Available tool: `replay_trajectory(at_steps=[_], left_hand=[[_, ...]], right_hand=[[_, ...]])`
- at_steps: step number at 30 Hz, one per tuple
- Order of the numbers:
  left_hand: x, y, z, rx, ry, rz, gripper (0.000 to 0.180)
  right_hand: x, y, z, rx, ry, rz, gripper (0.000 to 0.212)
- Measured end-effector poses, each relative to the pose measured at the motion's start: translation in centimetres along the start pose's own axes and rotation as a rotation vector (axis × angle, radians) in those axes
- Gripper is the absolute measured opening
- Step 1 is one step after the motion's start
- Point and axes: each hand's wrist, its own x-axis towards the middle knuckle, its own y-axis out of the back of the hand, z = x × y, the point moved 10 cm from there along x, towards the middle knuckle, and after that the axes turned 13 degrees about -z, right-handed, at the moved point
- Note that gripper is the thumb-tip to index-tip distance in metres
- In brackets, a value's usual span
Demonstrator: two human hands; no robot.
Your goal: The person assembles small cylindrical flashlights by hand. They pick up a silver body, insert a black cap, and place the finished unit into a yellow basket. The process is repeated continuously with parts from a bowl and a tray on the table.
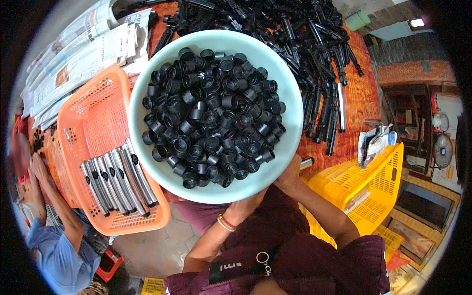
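A pale blue-green plastic basin [290, 129] full of small black plastic caps [216, 115] fills the middle of the head view, at the table's near edge. Under its near rim is my left hand [247, 205], wearing a beaded bracelet at the wrist. My right hand [290, 175] grips the basin at its near right side. The fingers of both hands are mostly hidden beneath the basin. Close by the right hand lies the end of a silver tube [307, 163].
Left of the basin, an orange basket [101, 101] holds several silver tubes with black parts [120, 172]. Black tubular parts [314, 54] pile up behind. Newspapers [83, 64] lie far left. A yellow crate [354, 189] stands right. At the left edge, another person's hands [39, 167] work.
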Motion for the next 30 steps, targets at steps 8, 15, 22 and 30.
replay_trajectory(at_steps=[8,15,22,30], left_hand=[[-1.3,-1.9,-2.3,-0.227,0.162,-0.078,0.03],[-1.1,-2.5,-3.0,-0.189,0.259,-0.142,0.031],[-0.3,-1.2,-2.4,-0.139,0.264,-0.186,0.034],[-2.2,-4.1,-3.7,-0.252,0.216,-0.176,0.034]], right_hand=[[0.8,0.5,-0.6,0.068,-0.118,-0.165,0.021],[1.5,-0.8,-0.3,0.172,-0.09,-0.237,0.025],[1.1,-2.2,1.0,0.179,-0.208,-0.318,0.031],[0.5,-3.5,1.4,0.139,-0.231,-0.319,0.032]])
